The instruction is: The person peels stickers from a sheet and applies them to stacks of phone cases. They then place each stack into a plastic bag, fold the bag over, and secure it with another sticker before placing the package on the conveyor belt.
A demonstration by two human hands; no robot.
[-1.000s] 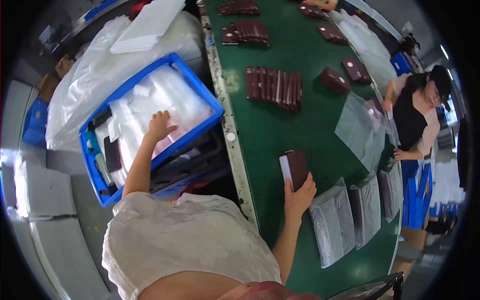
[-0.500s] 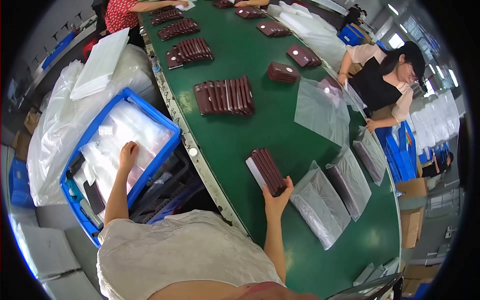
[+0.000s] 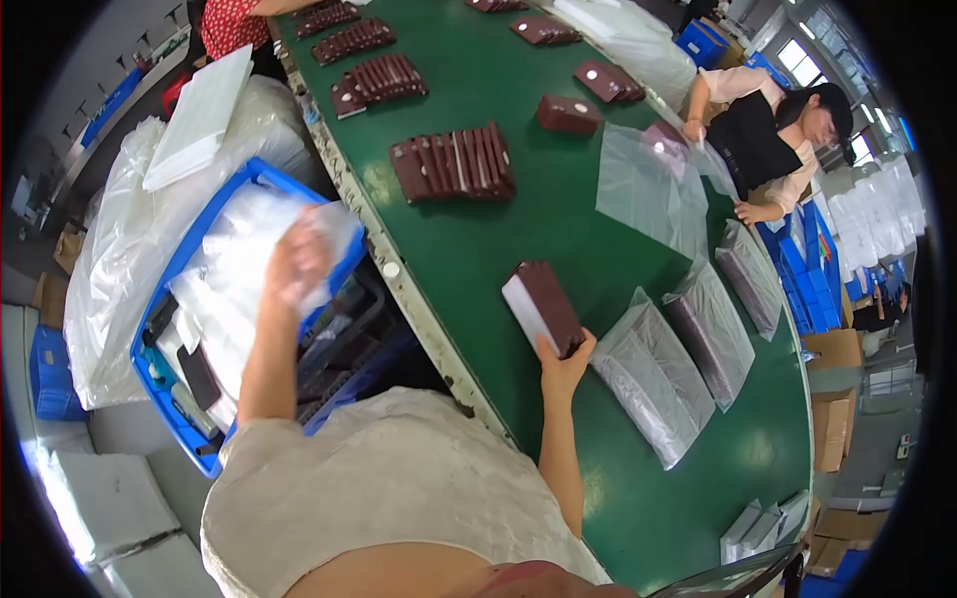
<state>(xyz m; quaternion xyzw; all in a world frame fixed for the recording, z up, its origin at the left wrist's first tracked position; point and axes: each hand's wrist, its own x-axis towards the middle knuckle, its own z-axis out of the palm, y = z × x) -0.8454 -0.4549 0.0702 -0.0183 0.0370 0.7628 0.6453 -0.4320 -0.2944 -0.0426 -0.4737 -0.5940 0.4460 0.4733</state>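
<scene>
My left hand (image 3: 299, 261), blurred by motion, is closed on a thin clear plastic bag (image 3: 342, 239) above the blue bin (image 3: 257, 164). More clear bags (image 3: 224, 319) lie loose inside that bin. On the green table, my right hand (image 3: 566, 364) grips the near end of a stack of dark brown flat cases (image 3: 546, 307), one side of which shows white. Just right of it lies a clear bag packed with similar flat items (image 3: 653, 384), and past that are two more filled bags, a middle one (image 3: 710, 334) and a far one (image 3: 750, 279).
Brown cases stand in a row (image 3: 454, 164) and in piles farther up the green table (image 3: 478, 254). Across it, a co-worker (image 3: 768, 135) handles a clear plastic sheet (image 3: 653, 194). White foam sheets (image 3: 204, 120) rest on plastic sacking left. Wrapped packs (image 3: 763, 533) sit at the near right.
My left hand has lifted from the bin's contents and moved right and up with a clear bag. The brown stack is now pressed tighter together in my right hand.
</scene>
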